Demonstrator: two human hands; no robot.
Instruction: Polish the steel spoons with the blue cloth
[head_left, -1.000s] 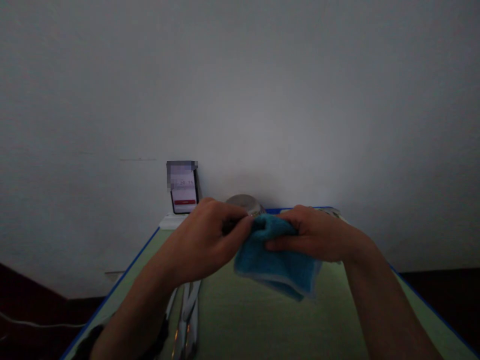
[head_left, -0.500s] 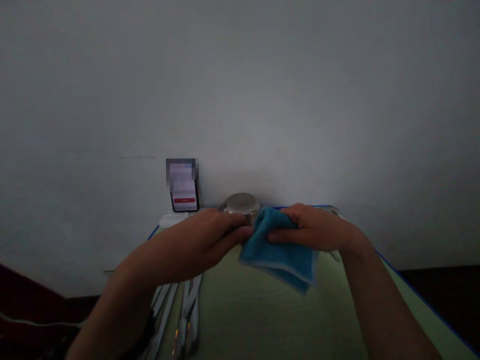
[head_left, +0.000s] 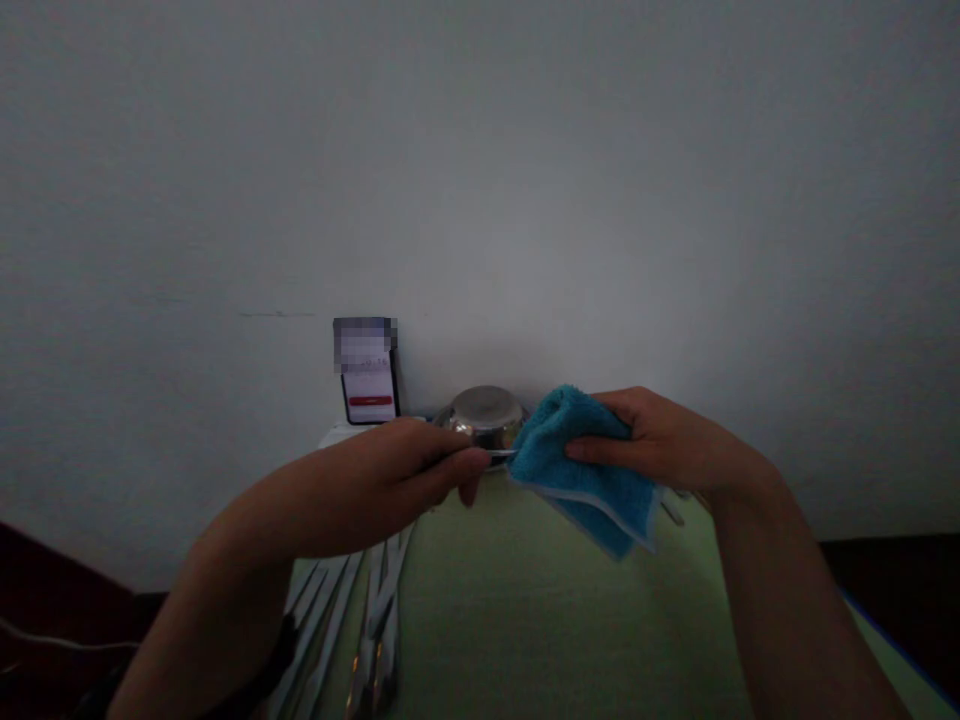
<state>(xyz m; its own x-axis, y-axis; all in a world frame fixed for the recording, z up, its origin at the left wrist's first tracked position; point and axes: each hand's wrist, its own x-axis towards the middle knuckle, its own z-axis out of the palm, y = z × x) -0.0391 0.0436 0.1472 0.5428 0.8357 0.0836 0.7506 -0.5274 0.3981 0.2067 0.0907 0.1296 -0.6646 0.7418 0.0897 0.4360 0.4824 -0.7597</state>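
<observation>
Dim light here, and detail is scarce. The left hand [head_left: 405, 470] is closed in a pinch around a thin metal utensil [head_left: 501, 453]; only a short bright sliver of it shows between the 2 hands, so whether it is a spoon, fork or knife cannot be told. Its other end disappears into the blue cloth [head_left: 581, 470], which the right hand [head_left: 660, 440] grips in a closed fold, the cloth's lower corner hanging free above the green table [head_left: 525, 620]. Behind the hands sits a steel bowl [head_left: 484, 412], partly hidden by them. A phone [head_left: 367, 380] leans at the wall, its screen blurred. More cutlery [head_left: 367, 620] lies below the left forearm, cut off by the bottom edge.
</observation>
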